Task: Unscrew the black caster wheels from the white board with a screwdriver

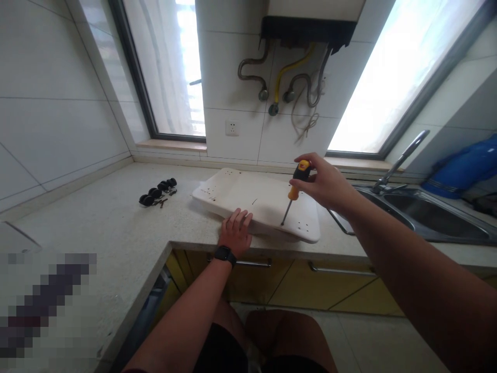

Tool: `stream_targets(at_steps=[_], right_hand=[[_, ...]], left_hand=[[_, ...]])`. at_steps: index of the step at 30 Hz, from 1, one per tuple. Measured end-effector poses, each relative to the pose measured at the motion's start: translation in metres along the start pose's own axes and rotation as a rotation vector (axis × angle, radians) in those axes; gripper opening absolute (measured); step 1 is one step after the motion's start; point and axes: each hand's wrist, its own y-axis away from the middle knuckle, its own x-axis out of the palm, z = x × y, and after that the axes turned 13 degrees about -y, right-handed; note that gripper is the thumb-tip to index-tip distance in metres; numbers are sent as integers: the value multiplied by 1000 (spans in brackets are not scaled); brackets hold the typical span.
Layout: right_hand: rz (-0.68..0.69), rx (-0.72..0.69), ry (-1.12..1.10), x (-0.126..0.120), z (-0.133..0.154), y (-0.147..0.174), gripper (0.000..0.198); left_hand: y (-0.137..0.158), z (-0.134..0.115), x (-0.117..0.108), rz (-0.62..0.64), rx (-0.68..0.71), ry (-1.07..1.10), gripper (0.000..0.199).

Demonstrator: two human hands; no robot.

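Note:
A white panel [240, 187] with rounded corners and small holes near its corners lies on the counter, its front edge close to the counter's edge. My right hand [316, 178] is closed around the handle of a yellow-and-black screwdriver [294, 192]. The shaft slants down, and its tip meets the panel near the front right edge. Whether a screw sits under the tip is too small to tell. My left hand [236, 230], with a black watch on the wrist, rests on the panel's front edge, fingers stretched over the top.
Several black casters [155, 192] and small screws [162, 203] lie on the counter [116, 223] left of the panel. To the right is a steel sink [427, 207] with a faucet [399, 160]. Hoses [285, 72] hang below a wall heater. Drawer handles [341, 270] line the counter front.

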Motion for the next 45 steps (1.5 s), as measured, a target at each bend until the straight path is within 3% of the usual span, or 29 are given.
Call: stream_targets(at_steps=[5, 13, 21, 26, 30, 38, 43, 45], right_hand=[[92, 1, -204, -4, -2, 1, 57], [10, 25, -5, -1, -3, 3, 62], [89, -40, -273, 1, -19, -3, 72], [-23, 50, -73, 10, -13, -2, 77], [-37, 67, 30, 9, -1, 1, 70], [114, 19, -303, 7, -7, 0, 70], [-11, 39, 4, 8, -1, 3, 71], [-12, 38, 29, 7, 2, 4, 67]], left_hand=[[-1, 0, -1, -3, -2, -6, 68], [0, 0, -1, -11, -1, -22, 70], [0, 2, -1, 17, 8, -41, 71], [0, 2, -2, 25, 12, -50, 71], [0, 3, -2, 24, 8, -49, 71], [0, 4, -1, 11, 17, -45, 71], [0, 3, 0, 13, 13, -54, 72], [0, 3, 0, 1, 7, -44, 71]])
